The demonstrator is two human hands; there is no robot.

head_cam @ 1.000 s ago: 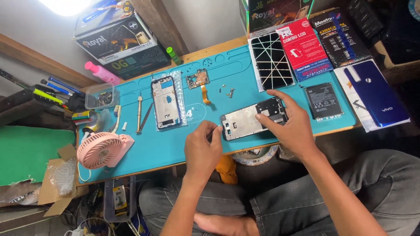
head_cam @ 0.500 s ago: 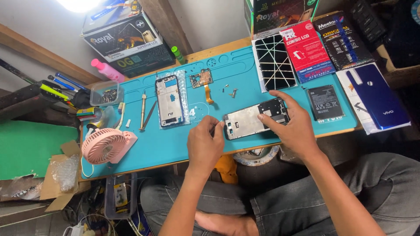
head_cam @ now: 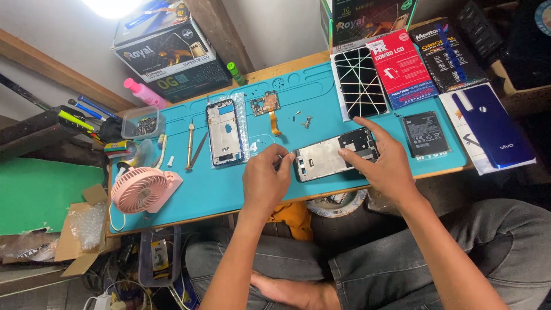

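Teal mat (head_cam: 229,189): both hands (head_cam: 265,182) on phone frame (head_cam: 327,158).

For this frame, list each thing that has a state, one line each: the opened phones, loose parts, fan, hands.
Phone frame: opened, flat, steadied by both hands.
Second phone frame: opened, flat, untouched.
Circuit board: removed, loose on mat.
Battery: out, lying flat.
Pink fan: lying tilted.
Left hand: fingers pinched at frame's end.
Right hand: pressing frame.
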